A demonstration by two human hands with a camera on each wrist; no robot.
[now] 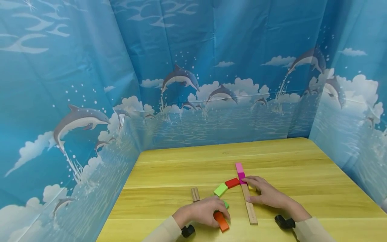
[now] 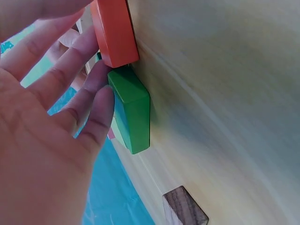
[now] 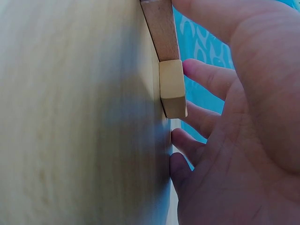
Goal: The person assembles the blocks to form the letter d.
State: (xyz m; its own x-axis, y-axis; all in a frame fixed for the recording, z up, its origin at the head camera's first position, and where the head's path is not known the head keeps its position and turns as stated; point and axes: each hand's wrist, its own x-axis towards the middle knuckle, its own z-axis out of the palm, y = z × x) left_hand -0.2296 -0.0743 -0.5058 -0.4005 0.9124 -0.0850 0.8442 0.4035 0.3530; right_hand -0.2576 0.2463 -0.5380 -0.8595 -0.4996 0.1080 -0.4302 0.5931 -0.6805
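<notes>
Sleeves (image 1: 163, 232): cream, nearest the head camera.
Backdrop (image 1: 193, 40): blue sheeting printed with leaping dolphins and clouds.
Counter (image 1: 169, 171): yellow wood grain, blocks spread across it.
Left grip (image 1: 207, 211): pinching the orange block (image 1: 222, 223); green block (image 2: 133, 115) beside it.
Right grip (image 1: 267, 193): fingers spread wide, fingertip on the magenta block (image 1: 241, 176), thumb touching the wooden strip (image 1: 251, 213).
Wooden strip: surface marks too small to read.
Red block (image 1: 232, 183): between magenta and lime (image 1: 221, 190) blocks.
</notes>
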